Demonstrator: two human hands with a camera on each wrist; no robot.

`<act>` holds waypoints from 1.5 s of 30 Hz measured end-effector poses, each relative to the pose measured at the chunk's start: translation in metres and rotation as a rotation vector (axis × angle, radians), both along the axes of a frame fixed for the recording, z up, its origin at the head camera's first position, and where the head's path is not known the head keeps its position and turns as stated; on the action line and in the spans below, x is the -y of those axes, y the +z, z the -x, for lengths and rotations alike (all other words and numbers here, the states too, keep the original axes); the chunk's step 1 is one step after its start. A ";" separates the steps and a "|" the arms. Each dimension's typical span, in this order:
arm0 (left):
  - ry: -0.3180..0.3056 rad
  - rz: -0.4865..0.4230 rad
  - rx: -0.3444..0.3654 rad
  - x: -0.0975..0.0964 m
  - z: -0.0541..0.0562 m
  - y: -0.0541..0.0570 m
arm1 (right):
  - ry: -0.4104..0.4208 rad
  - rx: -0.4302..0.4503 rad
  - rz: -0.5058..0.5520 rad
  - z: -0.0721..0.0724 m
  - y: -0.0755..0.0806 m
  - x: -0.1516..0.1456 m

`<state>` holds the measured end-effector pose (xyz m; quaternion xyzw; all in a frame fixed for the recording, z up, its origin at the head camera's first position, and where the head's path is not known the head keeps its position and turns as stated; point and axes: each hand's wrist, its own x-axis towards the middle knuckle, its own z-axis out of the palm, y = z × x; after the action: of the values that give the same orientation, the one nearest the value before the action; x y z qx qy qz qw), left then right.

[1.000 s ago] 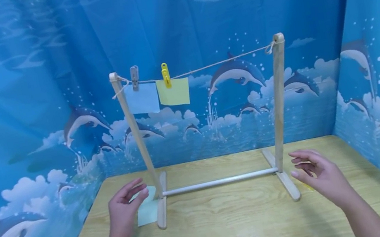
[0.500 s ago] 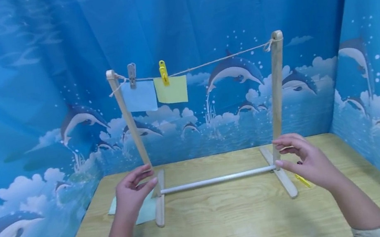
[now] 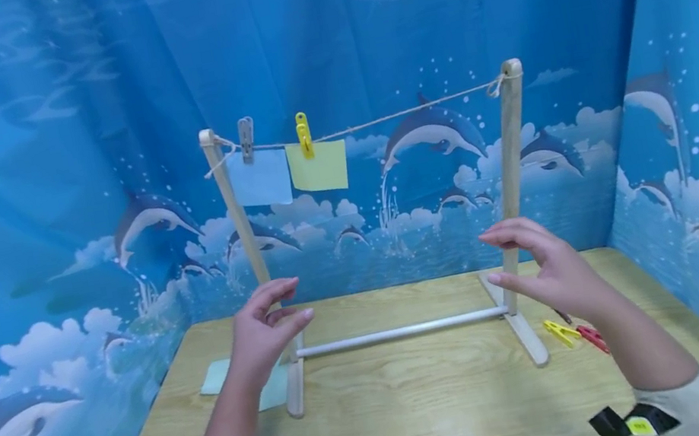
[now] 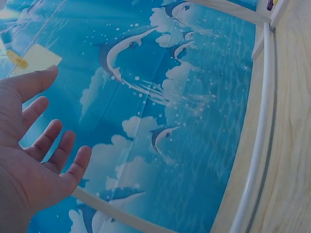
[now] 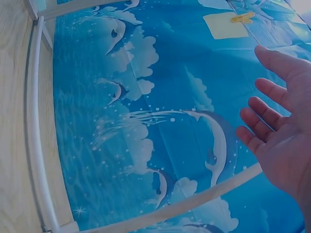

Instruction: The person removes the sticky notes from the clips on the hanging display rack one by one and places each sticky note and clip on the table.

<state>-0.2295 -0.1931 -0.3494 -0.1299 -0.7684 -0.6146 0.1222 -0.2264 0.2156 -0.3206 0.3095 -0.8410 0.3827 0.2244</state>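
Both hands are raised in front of a wooden stand with nothing in them. The left hand (image 3: 267, 332) hovers near the left post (image 3: 243, 228), fingers relaxed and apart. Near the right post (image 3: 508, 153), the right hand (image 3: 549, 269) is held the same way, thumb below the fingers. A string (image 3: 402, 115) runs between the post tops. On it hang a blue paper (image 3: 261, 180) under a grey clothespin (image 3: 247, 141) and a yellow paper (image 3: 320, 167) under a yellow clothespin (image 3: 304, 135). Both wrist views show spread, bare fingers.
Pale green papers (image 3: 215, 378) lie on the table (image 3: 416, 407) by the left foot. A loose yellow clothespin (image 3: 561, 333) and a red clothespin (image 3: 593, 338) lie beside the right foot. A white bar (image 3: 403, 332) joins the feet; a dolphin-print curtain (image 3: 353, 32) encloses the back and sides.
Both hands have risen and moved inward, toward each other. The loose red clothespin and more of the green papers have come into sight. The hung papers stay in place.
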 end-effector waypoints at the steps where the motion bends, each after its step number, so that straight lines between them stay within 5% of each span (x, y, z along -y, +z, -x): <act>1: -0.002 0.013 -0.003 -0.002 0.001 0.002 | -0.003 -0.003 -0.015 0.001 0.002 0.002; 10: -0.048 0.087 0.000 -0.016 0.009 0.020 | 0.105 -0.007 -0.057 0.011 0.029 0.016; 21: -0.077 0.031 0.010 -0.025 0.019 0.032 | 0.228 0.048 -0.143 0.019 0.067 0.031; 35: -0.078 -0.063 0.078 -0.035 0.032 0.044 | 0.216 0.076 -0.208 0.025 0.109 0.052; 45: -0.073 -0.081 0.096 -0.042 0.044 0.051 | 0.211 -0.027 -0.245 0.035 0.134 0.065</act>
<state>-0.2735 -0.1507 -0.2984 -0.1230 -0.7426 -0.6548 0.0680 -0.2612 0.1511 -0.1869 0.4264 -0.8411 0.2945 0.1549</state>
